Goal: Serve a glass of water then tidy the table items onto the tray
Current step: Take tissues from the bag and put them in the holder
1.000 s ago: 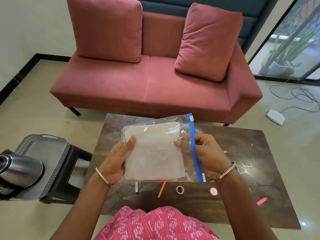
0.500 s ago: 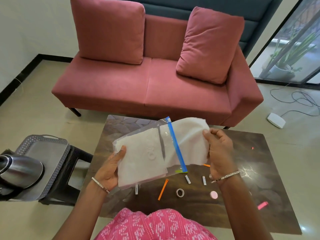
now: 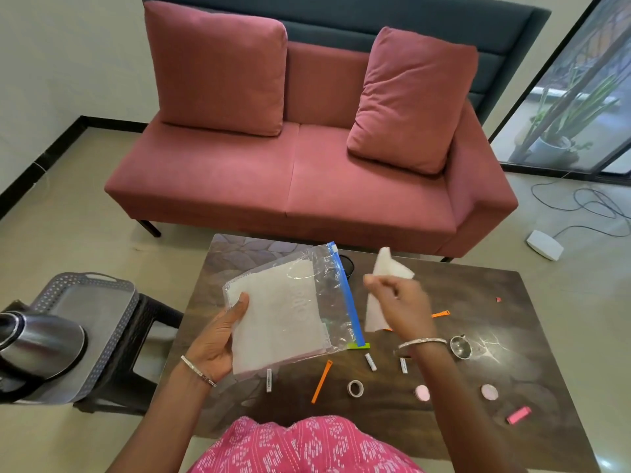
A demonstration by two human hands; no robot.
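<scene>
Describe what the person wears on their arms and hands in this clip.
Both forearms are bare, with no sleeves in view. The left hand has a thin silver bangle with a small beaded section at its wrist; the right hand has a plain silver bangle. No gloves or rings show. A pink, white-patterned garment is visible below.

Dark patterned table (image 3: pixel 478 288), strewn with orange sticks (image 3: pixel 321 381), a tape ring (image 3: pixel 355 388), pink discs (image 3: pixel 422 392), small white tubes (image 3: pixel 370 362).

Grey tray (image 3: pixel 112 322) w/ steel jug (image 3: pixel 37 346), left stool.
</scene>
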